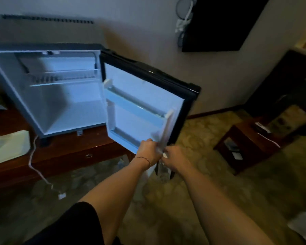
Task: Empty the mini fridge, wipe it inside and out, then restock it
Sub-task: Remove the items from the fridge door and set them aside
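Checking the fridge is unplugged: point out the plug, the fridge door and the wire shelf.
plug [61, 196], head view, its white body on the floor.
fridge door [145, 96], head view, inner liner.
wire shelf [64, 77], head view, its bars.

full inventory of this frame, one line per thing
fridge: 1, white inside, on the desk, empty
door: 1, black edge, white liner, swung open right
wire shelf: 1, white, upper fridge
desk: 1, dark wood, under fridge
cord: 1, white, hanging from desk to floor
TV: 1, black, on wall
low table: 1, dark wood, right
carpet: patterned, floor
left hand: at door's lower corner, grip blurred
right hand: beside it, grip blurred
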Action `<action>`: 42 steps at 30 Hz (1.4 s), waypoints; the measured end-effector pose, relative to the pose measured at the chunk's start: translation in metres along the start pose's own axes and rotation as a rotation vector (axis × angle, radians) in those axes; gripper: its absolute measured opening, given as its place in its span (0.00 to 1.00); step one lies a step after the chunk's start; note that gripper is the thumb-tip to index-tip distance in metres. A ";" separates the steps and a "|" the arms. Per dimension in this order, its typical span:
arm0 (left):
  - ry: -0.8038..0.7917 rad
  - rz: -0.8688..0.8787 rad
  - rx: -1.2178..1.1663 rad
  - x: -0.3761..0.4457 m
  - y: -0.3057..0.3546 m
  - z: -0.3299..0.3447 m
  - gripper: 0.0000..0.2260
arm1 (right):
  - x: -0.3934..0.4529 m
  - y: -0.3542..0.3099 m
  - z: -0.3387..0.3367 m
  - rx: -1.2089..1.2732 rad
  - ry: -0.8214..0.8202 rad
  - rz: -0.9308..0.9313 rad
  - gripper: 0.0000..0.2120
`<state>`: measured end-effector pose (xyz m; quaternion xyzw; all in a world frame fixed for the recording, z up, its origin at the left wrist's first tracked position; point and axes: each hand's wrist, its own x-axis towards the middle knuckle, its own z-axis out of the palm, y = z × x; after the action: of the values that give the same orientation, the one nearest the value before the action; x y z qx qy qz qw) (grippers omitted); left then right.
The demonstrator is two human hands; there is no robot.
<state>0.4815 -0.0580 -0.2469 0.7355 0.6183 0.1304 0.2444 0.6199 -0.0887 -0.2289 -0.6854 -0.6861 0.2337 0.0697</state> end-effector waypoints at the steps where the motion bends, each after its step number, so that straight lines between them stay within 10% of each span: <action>1: 0.004 -0.021 0.005 0.003 0.014 0.009 0.16 | -0.004 0.018 -0.008 0.018 0.016 0.033 0.16; 22: 0.030 -0.042 -0.181 0.194 0.167 0.125 0.12 | 0.135 0.222 -0.134 -0.085 0.108 0.137 0.16; 42: 0.219 -0.537 -0.200 0.361 0.154 0.226 0.19 | 0.390 0.334 -0.105 -0.134 -0.219 -0.375 0.13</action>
<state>0.7960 0.2310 -0.3984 0.4999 0.7972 0.1997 0.2732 0.9467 0.2979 -0.3626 -0.5195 -0.8190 0.2433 -0.0086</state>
